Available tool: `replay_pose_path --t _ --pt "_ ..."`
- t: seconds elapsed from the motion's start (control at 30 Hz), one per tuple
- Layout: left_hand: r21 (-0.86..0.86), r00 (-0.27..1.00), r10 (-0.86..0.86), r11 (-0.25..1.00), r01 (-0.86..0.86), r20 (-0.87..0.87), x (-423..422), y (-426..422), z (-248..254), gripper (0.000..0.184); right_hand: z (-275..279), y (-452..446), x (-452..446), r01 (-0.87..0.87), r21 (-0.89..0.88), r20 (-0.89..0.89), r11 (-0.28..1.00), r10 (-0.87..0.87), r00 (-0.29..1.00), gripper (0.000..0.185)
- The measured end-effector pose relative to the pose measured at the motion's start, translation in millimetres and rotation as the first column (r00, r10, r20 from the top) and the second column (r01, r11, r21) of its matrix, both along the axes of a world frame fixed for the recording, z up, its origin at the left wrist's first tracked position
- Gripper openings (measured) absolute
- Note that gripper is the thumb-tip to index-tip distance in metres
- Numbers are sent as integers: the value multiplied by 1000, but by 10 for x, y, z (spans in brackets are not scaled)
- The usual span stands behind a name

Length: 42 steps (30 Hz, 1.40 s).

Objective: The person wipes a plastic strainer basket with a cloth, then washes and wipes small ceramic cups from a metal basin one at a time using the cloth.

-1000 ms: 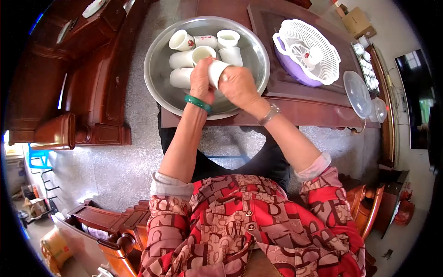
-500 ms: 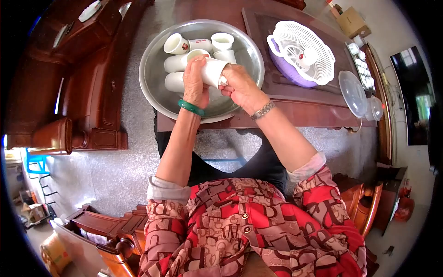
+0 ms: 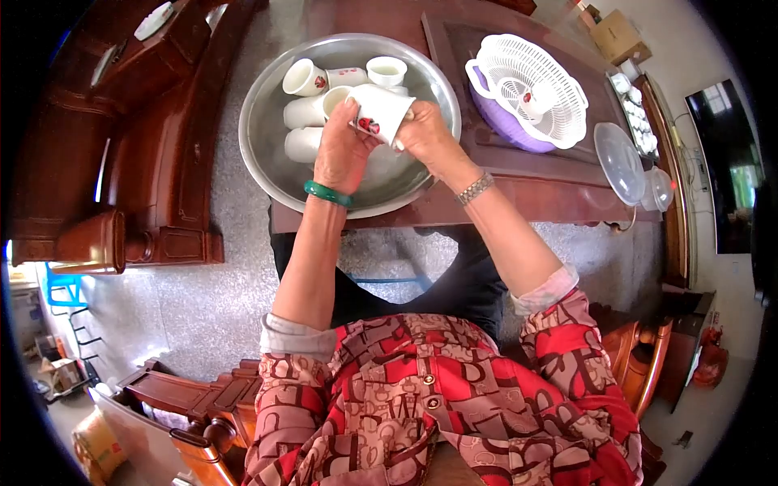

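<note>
A white cup (image 3: 381, 111) with a red printed motif lies tilted between my two hands, above the metal basin (image 3: 258, 154). My left hand (image 3: 344, 150), below a green bangle, is closed around its left side. My right hand (image 3: 429, 139), below a metal watch band, is closed at the rim on the right, its fingertips partly hidden there. Several other white cups lie in the basin: one cup (image 3: 305, 78) tilted at the upper left, one cup (image 3: 386, 74) with its mouth up at the back, and a cup (image 3: 302, 144) on its side beside my left hand.
On the dark wooden table (image 3: 519, 190), right of the basin, a white plastic colander (image 3: 570, 121) rests in a purple basin (image 3: 506, 130), with a white cup (image 3: 541, 97) inside. A clear lid (image 3: 619, 166) and a tray of white items (image 3: 638, 117) are farther right.
The held cup has turned, so its red motif now faces up. My right hand has shifted slightly right and up at its rim. The basin has moved slightly left.
</note>
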<state>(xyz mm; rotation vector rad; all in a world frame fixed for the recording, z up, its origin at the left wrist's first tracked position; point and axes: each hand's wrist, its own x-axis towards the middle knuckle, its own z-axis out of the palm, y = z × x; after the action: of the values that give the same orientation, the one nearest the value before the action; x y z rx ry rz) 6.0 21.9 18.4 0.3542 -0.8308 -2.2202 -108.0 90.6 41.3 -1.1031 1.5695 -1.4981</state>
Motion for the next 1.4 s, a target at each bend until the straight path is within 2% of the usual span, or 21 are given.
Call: replay_pose_path --t 0.03,0.1,0.27,0.3,0.33,0.5,0.53,0.57,0.6,0.67,0.73,0.8,0.83,0.87,0.93,1.0,1.03,1.07,1.1,1.27,1.4 --pt "-7 999 37 999 -36 37 -10 10 -8 39 4 0 -23 1 3 3 1000 -1 1000 19" --pt "18 997 27 999 -28 71 3 10 -21 39 110 -10 -84 15 15 -795 1000 2 607 18" --pt "127 975 31 990 -60 220 18 -12 -14 44 59 -81 -81 -28 28 -745 999 39 666 14" --pt "123 991 43 991 -59 130 34 13 28 44 150 -45 -46 -75 163 -293 984 121 948 10" --pt "119 998 52 991 -56 38 45 32 47 45 209 0 -6 -180 253 245 950 117 963 7" --pt "22 995 -25 999 27 -97 74 40 80 47 43 49 -43 -210 165 432 964 121 894 5" --pt "27 999 -19 999 20 -32 63 54 67 45 -56 -1 -30 -89 6 -47 996 90 995 6" --pt "31 999 -13 999 12 30 45 63 57 43 -140 -24 -51 -55 -191 -501 980 -49 864 8" --pt "33 999 -15 999 14 29 32 66 50 43 -105 -5 -57 -54 -189 -501 980 -49 864 8" --pt "87 994 -24 996 15 105 1 43 49 43 115 38 -29 46 62 -855 997 29 518 16" --pt "124 992 5 992 -21 125 -22 50 55 44 166 37 26 67 114 -866 991 66 495 15" --pt "128 998 -13 992 5 64 41 48 62 42 27 -38 45 48 -92 -657 995 -97 748 10" --pt "138 999 -29 990 31 -15 71 33 74 41 61 -37 27 -55 166 -36 985 62 997 7" --pt "139 1000 -29 990 30 -10 85 37 81 41 83 -8 31 -56 166 -31 985 62 998 7" --pt "12 1000 13 1000 -13 -17 69 64 131 40 231 90 91 -106 191 391 976 24 920 5" --pt "-11 1000 18 1000 -19 -25 53 64 125 39 100 47 5 -140 208 336 968 64 940 7" --pt "46 1000 8 999 -9 30 46 64 91 38 22 21 -15 -34 130 -243 991 65 968 9" --pt "102 996 -7 995 -2 85 36 61 62 36 -51 18 -40 12 5 -738 1000 -4 674 10" --pt "94 989 -56 995 43 136 18 31 44 36 117 47 -8 55 75 -849 996 35 527 10" --pt "244 985 44 966 -83 164 1 -17 -22 42 206 45 92 -1 58 -950 998 55 308 11" --pt "329 989 121 933 -142 83 56 -51 52 47 223 154 177 108 -177 -807 978 -207 553 14"
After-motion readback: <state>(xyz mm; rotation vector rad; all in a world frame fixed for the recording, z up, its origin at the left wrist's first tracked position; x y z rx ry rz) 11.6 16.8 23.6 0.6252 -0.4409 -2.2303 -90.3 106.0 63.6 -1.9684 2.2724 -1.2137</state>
